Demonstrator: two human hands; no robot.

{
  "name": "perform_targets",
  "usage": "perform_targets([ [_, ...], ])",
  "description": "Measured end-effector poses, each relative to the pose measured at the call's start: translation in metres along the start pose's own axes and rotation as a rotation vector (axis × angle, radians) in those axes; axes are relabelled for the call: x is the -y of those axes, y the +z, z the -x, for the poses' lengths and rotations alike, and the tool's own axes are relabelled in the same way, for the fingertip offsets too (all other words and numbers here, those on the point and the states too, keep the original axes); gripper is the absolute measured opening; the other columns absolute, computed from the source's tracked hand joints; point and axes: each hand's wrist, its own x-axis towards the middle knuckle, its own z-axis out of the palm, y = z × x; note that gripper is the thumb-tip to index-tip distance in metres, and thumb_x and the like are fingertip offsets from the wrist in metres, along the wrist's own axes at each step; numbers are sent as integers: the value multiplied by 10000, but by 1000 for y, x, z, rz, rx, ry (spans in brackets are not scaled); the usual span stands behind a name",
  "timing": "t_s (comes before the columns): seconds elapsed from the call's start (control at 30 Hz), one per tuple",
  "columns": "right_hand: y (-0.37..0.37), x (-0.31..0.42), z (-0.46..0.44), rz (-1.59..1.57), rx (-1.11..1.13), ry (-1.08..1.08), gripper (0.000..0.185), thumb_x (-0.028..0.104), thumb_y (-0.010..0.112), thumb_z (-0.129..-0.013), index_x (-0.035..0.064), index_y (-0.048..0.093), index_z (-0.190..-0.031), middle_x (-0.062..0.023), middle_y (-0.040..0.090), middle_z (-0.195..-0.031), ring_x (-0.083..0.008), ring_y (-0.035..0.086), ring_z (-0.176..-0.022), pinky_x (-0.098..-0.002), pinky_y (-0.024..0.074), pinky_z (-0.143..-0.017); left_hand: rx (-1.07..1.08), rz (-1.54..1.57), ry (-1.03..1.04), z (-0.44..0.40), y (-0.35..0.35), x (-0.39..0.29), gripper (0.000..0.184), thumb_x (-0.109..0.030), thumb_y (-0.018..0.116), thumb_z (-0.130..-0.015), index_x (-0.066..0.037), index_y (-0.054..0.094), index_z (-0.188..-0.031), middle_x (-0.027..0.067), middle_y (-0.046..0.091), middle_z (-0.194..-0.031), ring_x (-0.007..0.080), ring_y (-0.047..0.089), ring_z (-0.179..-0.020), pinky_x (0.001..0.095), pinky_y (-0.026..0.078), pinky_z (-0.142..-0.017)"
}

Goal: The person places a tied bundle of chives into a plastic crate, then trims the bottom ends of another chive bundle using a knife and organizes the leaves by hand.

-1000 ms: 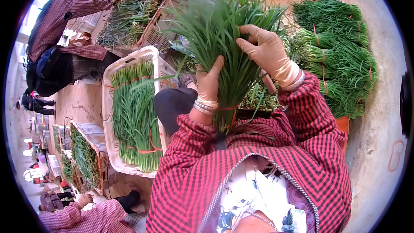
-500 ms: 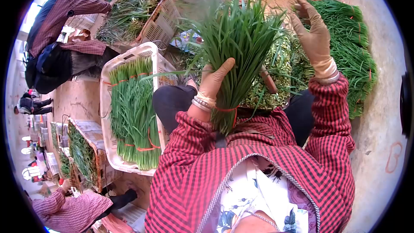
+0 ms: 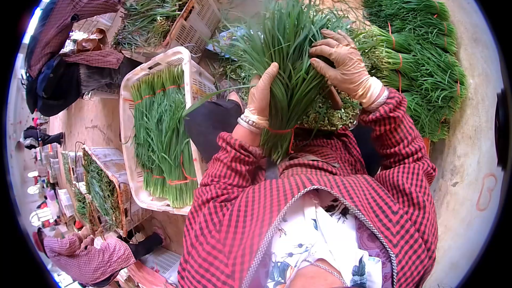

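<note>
A bunch of long green leafy stalks stands upright in front of my chest, an orange-red band round its lower end. My left hand, in a thin pale glove with beaded bracelets at the wrist, is wrapped round the bunch's left side, thumb in front. On the right side of the leaves is my right hand, also gloved, its fingers apart and bent, with the fingertips at the outer leaves. Nothing is gripped in it. Behind the bunch, loose cut greens and a brown handle-like piece partly show.
A white crate of banded green bundles stands at the left. Banded bundles are piled at the right by a pale ledge. Another crate with loose greens is at the upper left. Co-workers sit along the left.
My right hand left the leaves, swung out to the right, and has come back to the bunch's right side. My left hand has kept its hold. The view has shifted slightly.
</note>
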Motion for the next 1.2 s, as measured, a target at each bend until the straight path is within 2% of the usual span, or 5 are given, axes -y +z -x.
perform_targets([
  [0.37, -38, 11, -58, -505, -69, 299, 249, 231, 672, -877, 74, 662, -1070, -75, 675, -837, -179, 644, -741, -332, 507, -687, -39, -292, 163, 9, 19, 17, 399, -292, 643, -927, 39, 601, -1146, 114, 663, -1046, 179, 652, -860, 314, 550, -743],
  [0.87, -32, -45, -20, 331, 125, -71, 165, 53, 544, -794, 99, 567, -950, -138, 645, -759, -355, 657, -746, -452, 515, -623, 57, -211, 165, 1, 4, 22, 348, -202, 649, -912, 3, 569, -1182, 136, 655, -1074, 246, 673, -907, 376, 573, -787],
  [1.0, -66, -101, -7, 548, 96, 313, 122, 150, 537, -890, 103, 555, -1002, -144, 646, -802, -381, 635, -738, -467, 506, -636, 21, -103, 159, 9, 10, 14, 352, -213, 635, -918, -7, 565, -1195, 132, 655, -1082, 251, 674, -908, 382, 575, -787],
  [1.13, -85, -118, 33, 444, 14, 495, 435, 373, 575, -910, 78, 548, -1228, -163, 657, -1121, -324, 629, -989, -385, 492, -870, -40, -42, 188, 8, 11, -1, 409, -251, 644, -917, 22, 534, -1201, 156, 649, -1080, 268, 683, -879, 398, 598, -740],
  [1.2, -77, -96, 39, -251, 3, 588, 416, 354, 639, -906, 10, 606, -1137, -106, 677, -959, -209, 636, -839, -362, 517, -774, -66, 4, 211, 6, 19, -12, 409, -271, 640, -918, 15, 536, -1192, 159, 650, -1079, 273, 684, -871, 396, 601, -734],
])
